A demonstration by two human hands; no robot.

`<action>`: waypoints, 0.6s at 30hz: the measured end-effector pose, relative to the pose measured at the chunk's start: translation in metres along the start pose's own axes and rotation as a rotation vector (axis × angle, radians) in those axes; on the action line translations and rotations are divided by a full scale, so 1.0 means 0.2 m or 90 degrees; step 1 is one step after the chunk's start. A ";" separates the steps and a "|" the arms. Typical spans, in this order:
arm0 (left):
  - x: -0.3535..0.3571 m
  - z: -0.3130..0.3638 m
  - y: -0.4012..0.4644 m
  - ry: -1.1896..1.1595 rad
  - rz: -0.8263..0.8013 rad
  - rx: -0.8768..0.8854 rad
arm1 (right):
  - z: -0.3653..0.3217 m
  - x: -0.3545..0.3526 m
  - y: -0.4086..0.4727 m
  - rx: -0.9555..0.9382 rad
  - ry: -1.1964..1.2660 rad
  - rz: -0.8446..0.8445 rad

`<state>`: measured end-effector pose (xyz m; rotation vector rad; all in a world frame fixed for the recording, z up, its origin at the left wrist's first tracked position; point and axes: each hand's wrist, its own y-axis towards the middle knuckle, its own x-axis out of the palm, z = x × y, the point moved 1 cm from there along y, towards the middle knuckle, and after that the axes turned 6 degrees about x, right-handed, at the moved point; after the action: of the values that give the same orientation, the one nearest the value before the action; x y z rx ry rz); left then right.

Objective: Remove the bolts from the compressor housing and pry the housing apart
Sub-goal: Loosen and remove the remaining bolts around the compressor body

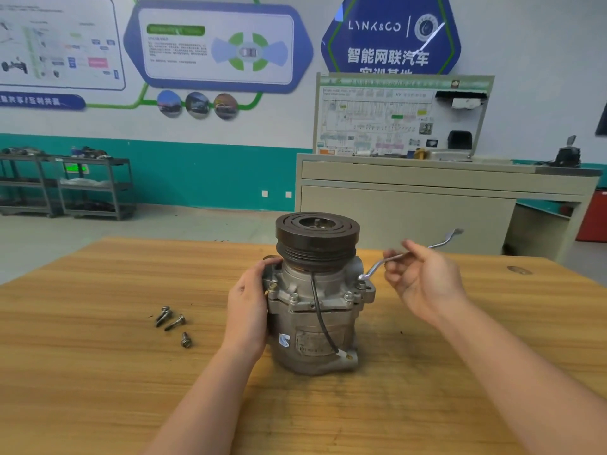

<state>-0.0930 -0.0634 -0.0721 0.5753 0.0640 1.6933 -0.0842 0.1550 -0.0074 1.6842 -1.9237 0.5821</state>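
Observation:
A grey metal compressor [313, 318] stands upright on the wooden table [98, 372], its dark pulley [317, 236] on top and a black wire down its front. Several bolts [348, 296] still sit in the housing flange. My left hand [251, 307] grips the compressor's left side. My right hand [422, 280] pinches a thin offset ring wrench [374, 267] by its shaft; the wrench's lower end sits over a bolt [361, 284] on the right of the flange. Three loose bolts [174, 321] lie on the table to the left.
Behind the table stands a beige training bench [443, 192] with a wiring diagram board [400, 116]. Grey shelving carts [95, 188] line the far left wall. A red cabinet [594, 215] shows at the right edge.

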 end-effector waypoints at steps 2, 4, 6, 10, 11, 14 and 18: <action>0.00 0.00 0.00 -0.001 0.001 -0.006 | -0.04 0.00 -0.04 -0.083 -0.011 -0.042; 0.00 0.01 0.00 0.000 0.000 -0.010 | -0.06 -0.01 -0.11 -0.212 -0.100 -0.042; 0.00 0.01 0.00 0.001 0.002 -0.013 | -0.04 -0.02 -0.18 -0.336 -0.223 -0.038; 0.01 0.01 -0.01 0.002 0.007 -0.003 | 0.03 -0.05 -0.26 -0.482 -0.314 -0.095; 0.01 0.01 -0.01 0.002 0.008 -0.004 | 0.04 -0.05 -0.27 -0.514 -0.340 -0.109; 0.01 0.02 -0.01 0.001 0.001 -0.004 | 0.07 -0.06 -0.28 -0.637 -0.479 -0.150; 0.00 0.00 0.00 -0.002 0.003 -0.002 | 0.11 -0.07 -0.29 -0.779 -0.635 -0.262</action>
<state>-0.0934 -0.0627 -0.0717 0.5761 0.0587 1.6967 -0.0284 0.1450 -0.0338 1.3985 -1.6523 -1.5443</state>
